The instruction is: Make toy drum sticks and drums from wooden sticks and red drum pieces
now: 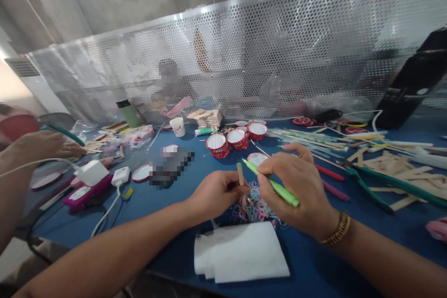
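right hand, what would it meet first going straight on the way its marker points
Probably the wooden stick held by the left hand, just past the tip of the green marker, though depth is unclear.

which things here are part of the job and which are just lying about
In the job:
green marker, in the right hand
green-tipped wooden stick, in the left hand
loose wooden sticks, possibly

Seemingly just lying about:
white cup
green bottle
teal-handled tool
tangled coloured strings
folded white sheet
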The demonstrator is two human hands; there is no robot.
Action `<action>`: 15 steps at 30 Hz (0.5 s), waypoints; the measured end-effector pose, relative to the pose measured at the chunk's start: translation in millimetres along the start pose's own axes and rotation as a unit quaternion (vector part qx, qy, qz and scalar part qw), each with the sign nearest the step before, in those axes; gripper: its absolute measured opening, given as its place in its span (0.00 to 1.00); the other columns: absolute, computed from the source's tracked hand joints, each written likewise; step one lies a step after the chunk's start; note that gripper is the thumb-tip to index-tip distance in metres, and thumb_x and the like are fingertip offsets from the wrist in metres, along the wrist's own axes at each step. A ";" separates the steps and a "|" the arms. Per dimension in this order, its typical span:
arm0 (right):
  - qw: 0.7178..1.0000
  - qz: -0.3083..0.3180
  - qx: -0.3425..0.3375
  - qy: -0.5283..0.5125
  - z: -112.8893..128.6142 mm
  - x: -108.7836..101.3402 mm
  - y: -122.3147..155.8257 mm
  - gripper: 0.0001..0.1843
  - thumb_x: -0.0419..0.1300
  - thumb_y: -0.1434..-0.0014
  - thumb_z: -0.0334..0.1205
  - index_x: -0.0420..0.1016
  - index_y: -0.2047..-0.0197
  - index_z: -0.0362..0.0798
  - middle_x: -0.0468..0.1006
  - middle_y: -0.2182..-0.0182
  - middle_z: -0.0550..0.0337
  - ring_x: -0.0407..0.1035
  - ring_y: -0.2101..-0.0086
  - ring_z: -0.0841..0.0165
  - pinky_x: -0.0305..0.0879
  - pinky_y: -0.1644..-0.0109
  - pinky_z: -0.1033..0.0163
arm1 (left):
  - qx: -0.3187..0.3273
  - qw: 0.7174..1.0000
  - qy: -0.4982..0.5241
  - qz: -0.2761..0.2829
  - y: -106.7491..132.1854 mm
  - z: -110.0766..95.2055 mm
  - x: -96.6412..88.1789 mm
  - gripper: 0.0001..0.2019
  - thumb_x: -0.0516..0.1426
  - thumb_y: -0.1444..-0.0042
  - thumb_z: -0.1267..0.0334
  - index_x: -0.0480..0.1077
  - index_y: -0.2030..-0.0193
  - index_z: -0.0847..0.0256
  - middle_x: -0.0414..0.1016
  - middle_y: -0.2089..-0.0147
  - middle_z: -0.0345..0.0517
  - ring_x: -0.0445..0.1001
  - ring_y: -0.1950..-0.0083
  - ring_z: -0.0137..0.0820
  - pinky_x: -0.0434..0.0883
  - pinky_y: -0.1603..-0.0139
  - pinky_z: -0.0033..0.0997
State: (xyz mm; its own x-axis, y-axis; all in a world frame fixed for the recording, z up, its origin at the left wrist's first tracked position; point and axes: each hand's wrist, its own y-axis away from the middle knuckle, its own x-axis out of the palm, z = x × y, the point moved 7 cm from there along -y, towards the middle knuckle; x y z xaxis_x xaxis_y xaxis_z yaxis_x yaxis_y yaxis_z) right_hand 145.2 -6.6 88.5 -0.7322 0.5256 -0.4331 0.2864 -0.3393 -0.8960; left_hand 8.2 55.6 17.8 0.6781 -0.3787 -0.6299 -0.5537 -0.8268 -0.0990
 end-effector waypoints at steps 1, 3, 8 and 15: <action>1.000 -0.005 -0.002 -0.002 0.4 -0.8 -0.1 0.05 0.58 0.45 0.30 0.68 0.66 0.49 0.74 0.74 0.64 0.70 0.72 0.68 0.58 0.47 0.46 | -0.001 1.000 0.000 0.000 -0.2 1.1 0.1 0.10 0.55 0.39 0.59 0.74 0.65 0.62 0.71 0.72 0.39 0.65 0.70 0.27 0.62 0.68 0.25; 1.000 -0.005 -0.011 -0.005 2.9 -0.9 -0.5 0.05 0.59 0.45 0.30 0.68 0.67 0.49 0.75 0.74 0.63 0.70 0.72 0.68 0.58 0.46 0.46 | 0.000 1.000 0.006 0.001 -0.7 3.0 0.6 0.10 0.55 0.39 0.59 0.73 0.66 0.62 0.70 0.72 0.38 0.65 0.70 0.27 0.62 0.68 0.25; 1.000 0.014 -0.015 -0.004 6.5 2.2 -1.4 0.04 0.57 0.43 0.30 0.69 0.66 0.49 0.75 0.74 0.63 0.70 0.71 0.67 0.58 0.46 0.46 | -0.005 1.000 0.015 0.000 -1.4 5.8 0.6 0.10 0.55 0.39 0.59 0.71 0.68 0.63 0.68 0.73 0.38 0.64 0.70 0.27 0.63 0.68 0.25; 1.000 0.017 -0.010 0.003 0.6 3.7 1.5 0.04 0.58 0.44 0.30 0.69 0.67 0.48 0.73 0.75 0.62 0.70 0.72 0.67 0.57 0.47 0.45 | 0.005 0.999 0.044 0.014 -2.4 1.5 2.3 0.10 0.55 0.39 0.60 0.71 0.67 0.63 0.69 0.72 0.38 0.65 0.70 0.27 0.62 0.68 0.25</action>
State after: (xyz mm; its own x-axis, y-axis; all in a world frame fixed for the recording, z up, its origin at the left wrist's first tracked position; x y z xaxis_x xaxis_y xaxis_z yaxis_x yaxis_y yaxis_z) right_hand 142.5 -5.7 85.6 -0.7187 0.5181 -0.4637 0.3231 -0.3417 -0.8825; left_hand 10.3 57.4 15.4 0.7014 -0.4374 -0.5628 -0.5777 -0.8114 -0.0894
